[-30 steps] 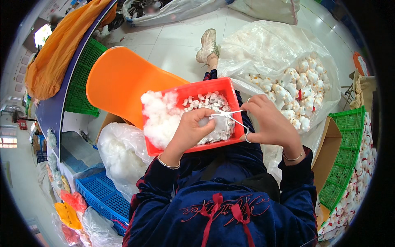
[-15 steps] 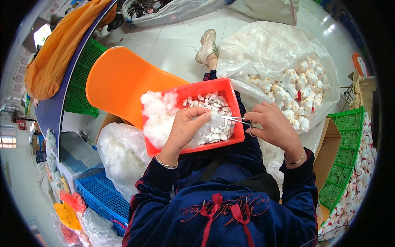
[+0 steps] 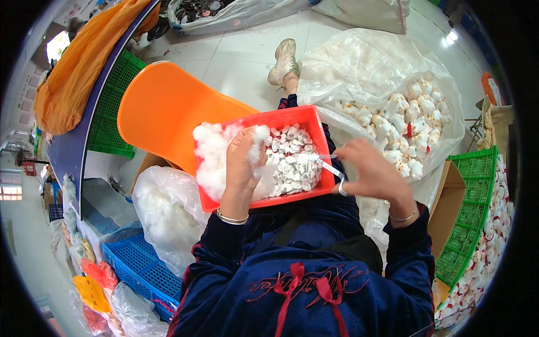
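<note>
Here the left hand point(image 3: 242, 168) pinches soft white fluffy stuffing point(image 3: 216, 154) inside the red plastic tray point(image 3: 292, 117) on the lap; it looks light and compressible. The right hand point(image 3: 373, 174) grasps thin metal tweezers point(image 3: 325, 165).

orange chair point(image 3: 163, 112) crowds red tray point(image 3: 292, 118)

Hands point(image 3: 242, 168) over red tray point(image 3: 292, 118) of white stuffing point(image 3: 212, 154).

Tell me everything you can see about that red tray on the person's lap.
The red tray is a shallow rectangular plastic bin resting tilted on the person's lap. White stuffing fills its left side, small white pieces its right. The left hand reaches into the stuffing; the right hand holds a thin metal tool over its edge.
</note>
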A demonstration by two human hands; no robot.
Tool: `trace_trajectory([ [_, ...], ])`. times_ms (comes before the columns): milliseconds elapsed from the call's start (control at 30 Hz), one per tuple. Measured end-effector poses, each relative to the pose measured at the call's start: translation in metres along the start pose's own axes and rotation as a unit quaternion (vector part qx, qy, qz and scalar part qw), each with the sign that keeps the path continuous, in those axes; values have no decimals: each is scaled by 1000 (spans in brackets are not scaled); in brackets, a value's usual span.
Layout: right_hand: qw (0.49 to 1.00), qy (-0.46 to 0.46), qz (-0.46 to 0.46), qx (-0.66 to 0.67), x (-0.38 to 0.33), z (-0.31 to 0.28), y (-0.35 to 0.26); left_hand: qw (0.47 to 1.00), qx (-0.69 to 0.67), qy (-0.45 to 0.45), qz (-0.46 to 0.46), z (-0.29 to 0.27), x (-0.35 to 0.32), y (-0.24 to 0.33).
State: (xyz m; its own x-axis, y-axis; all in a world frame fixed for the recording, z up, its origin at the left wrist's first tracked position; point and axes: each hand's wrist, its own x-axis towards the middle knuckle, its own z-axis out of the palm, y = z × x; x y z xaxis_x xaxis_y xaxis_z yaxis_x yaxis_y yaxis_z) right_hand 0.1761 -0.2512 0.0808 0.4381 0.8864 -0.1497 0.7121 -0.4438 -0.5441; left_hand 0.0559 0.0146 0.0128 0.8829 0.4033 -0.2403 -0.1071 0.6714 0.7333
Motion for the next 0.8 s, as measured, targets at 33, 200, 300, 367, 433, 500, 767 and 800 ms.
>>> trace_trajectory([
  [33, 999, 5, -22, 31, -1, 11, -4, 1000, -17, 1, 9, 5, 0, 0],
  [200, 997, -17, -42, 60, 13, 41, -21, 997, -56, 37, 38, 18, 2, -2],
  [300, 999, -28, -15, 44, 16, 45, -24, 994, -79, 60, 43, 24, 0, -2],
  [367, 999, -24, -10, 48, 15, 46, -23, 993, -92, 46, 49, 22, -1, -2],
  [433, 998, -22, -10, 66, 13, 43, -19, 992, -114, 21, 40, 10, -2, 2],
  [500, 998, -6, -33, 56, 14, 45, -17, 991, -131, -9, 39, 5, -2, 1],
  [767, 965, 8, -86, 248, 0, 21, 0, 994, -34, 6, 105, 0, -4, 22],
  [800, 958, 28, -79, 275, -5, 14, 3, 996, 20, 16, 81, -5, -5, 22],
])
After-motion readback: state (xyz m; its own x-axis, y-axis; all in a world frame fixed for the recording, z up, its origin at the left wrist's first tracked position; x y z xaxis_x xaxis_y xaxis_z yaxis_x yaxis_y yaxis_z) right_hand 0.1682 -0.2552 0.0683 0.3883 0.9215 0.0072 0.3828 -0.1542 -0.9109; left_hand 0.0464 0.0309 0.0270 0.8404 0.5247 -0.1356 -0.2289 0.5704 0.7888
